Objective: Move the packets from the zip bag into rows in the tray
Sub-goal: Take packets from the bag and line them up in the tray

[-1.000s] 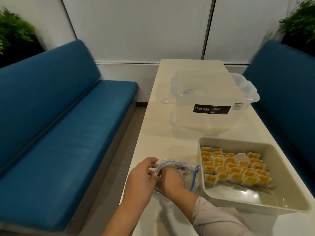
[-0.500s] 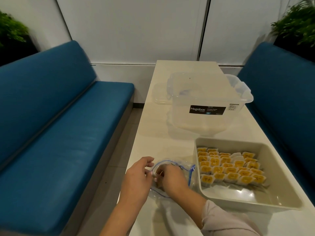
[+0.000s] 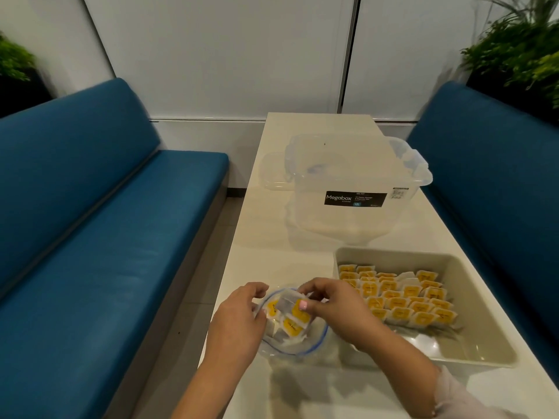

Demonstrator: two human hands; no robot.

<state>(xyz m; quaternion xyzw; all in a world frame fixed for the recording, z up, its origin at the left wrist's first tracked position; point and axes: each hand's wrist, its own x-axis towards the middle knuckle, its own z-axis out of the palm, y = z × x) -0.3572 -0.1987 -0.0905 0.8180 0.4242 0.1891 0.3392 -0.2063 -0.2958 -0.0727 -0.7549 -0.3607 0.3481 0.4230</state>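
Small white packets with yellow labels point(image 3: 290, 313) sat bunched at the mouth of a clear, blue-edged zip bag point(image 3: 314, 343) on the cream table point(image 3: 272, 237). The right hand point(image 3: 335, 303) pinched several between curled fingers; the left hand point(image 3: 239, 316) gripped the bag's rim. Just beside, a beige plastic tray point(image 3: 484, 343) held more packets in rows.

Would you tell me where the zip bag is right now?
The zip bag lies low in the head view, on the table's near left part, just left of the tray.
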